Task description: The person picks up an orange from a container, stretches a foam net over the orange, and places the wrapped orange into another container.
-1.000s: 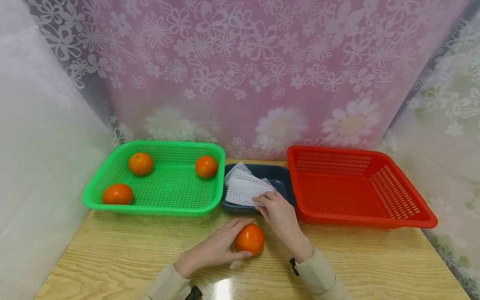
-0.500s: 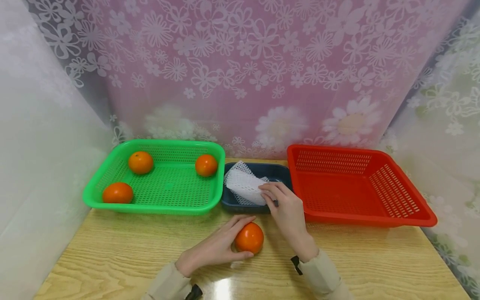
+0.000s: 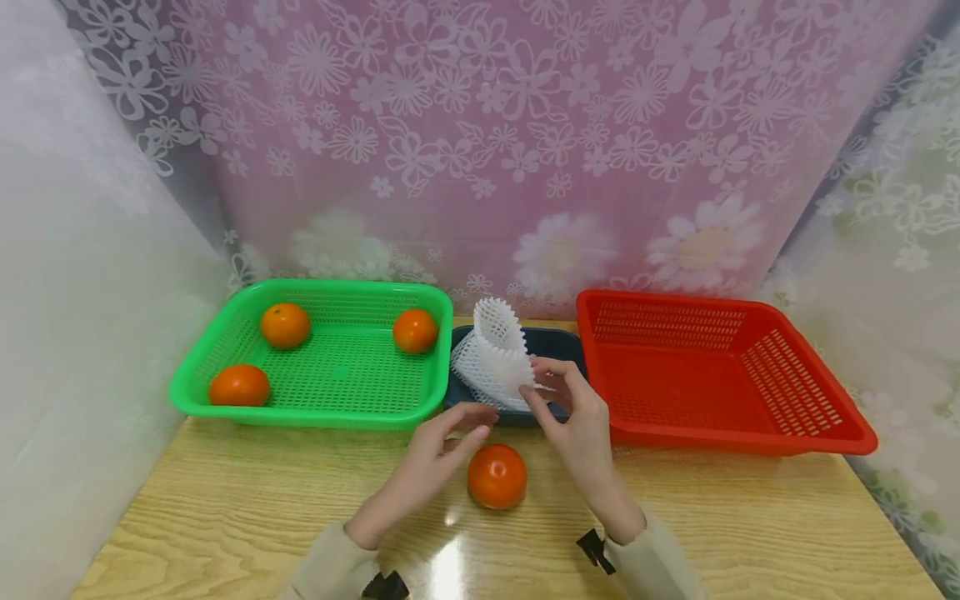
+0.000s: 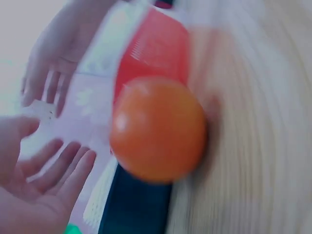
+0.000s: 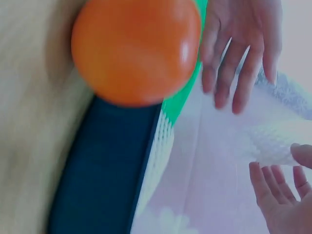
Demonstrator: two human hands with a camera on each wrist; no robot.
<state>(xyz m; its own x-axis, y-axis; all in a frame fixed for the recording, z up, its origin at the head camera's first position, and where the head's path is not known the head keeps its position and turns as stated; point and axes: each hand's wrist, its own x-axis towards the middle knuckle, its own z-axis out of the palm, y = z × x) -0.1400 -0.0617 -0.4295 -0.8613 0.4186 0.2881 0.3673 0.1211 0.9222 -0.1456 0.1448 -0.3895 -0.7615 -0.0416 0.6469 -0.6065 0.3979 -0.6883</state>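
My right hand (image 3: pixel 581 425) pinches the edge of a white foam fruit net (image 3: pixel 502 354) between thumb and fingertips. The net stands raised over the dark blue tray (image 3: pixel 555 343), its scalloped mouth gaping upward. Beneath it, more foam netting (image 3: pixel 467 367) lies in the tray. My left hand (image 3: pixel 438 450) hovers left of the raised net, fingers loosely bent and holding nothing. On the table between the two wrists sits an orange (image 3: pixel 497 476), touched by neither hand. The left wrist view shows the orange (image 4: pixel 158 130) up close, with both hands beyond it.
At the left, a green basket (image 3: pixel 337 419) holds several oranges, one of them near its right wall (image 3: pixel 415 332). A red basket (image 3: pixel 735 437) stands to the right of the tray. A floral curtain (image 3: pixel 480 150) hangs behind the wooden table (image 3: pixel 225 500).
My right hand has lifted one foam net up off the others and its mouth has opened. The left hand has let go of the orange and moved up toward the net.
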